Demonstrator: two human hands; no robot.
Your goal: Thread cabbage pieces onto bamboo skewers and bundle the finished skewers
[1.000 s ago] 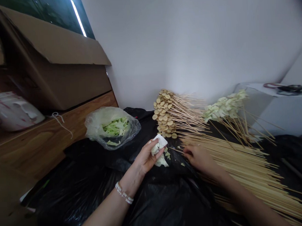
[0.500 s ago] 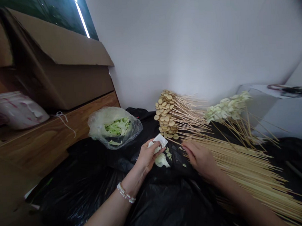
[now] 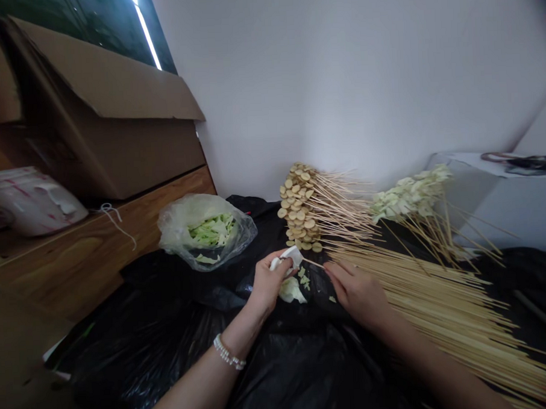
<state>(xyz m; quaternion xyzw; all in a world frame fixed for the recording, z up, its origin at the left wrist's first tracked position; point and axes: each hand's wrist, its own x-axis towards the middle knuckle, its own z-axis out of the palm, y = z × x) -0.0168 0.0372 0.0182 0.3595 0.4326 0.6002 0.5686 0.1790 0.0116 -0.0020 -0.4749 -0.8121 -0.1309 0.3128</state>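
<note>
My left hand (image 3: pixel 269 280) is closed around a folded white piece (image 3: pixel 294 256), tissue-like in look; whether any leaf lies inside it is hidden. A thin bamboo skewer (image 3: pixel 313 263) is pinched in my right hand (image 3: pixel 354 288), its far end meeting the white piece. Just below my left fingers, a pale cabbage piece (image 3: pixel 292 290) rests on the black plastic sheet (image 3: pixel 302 360), with small green scraps (image 3: pixel 304 280) beside it. Many loose bamboo skewers (image 3: pixel 444 305) lie to the right, partly under my right forearm.
Skewered potato-like slices (image 3: pixel 298 209) are stacked against the wall. Skewers of cabbage (image 3: pixel 410 192) lean on a white box (image 3: pixel 494 201) at right. To the left are a clear bag (image 3: pixel 172 233) of cut cabbage, a cardboard box (image 3: pixel 139 144) and a white tub (image 3: pixel 33 203).
My right hand has shifted slightly left, and the skewer now meets the white piece. My left hand has turned a little, tilting that piece.
</note>
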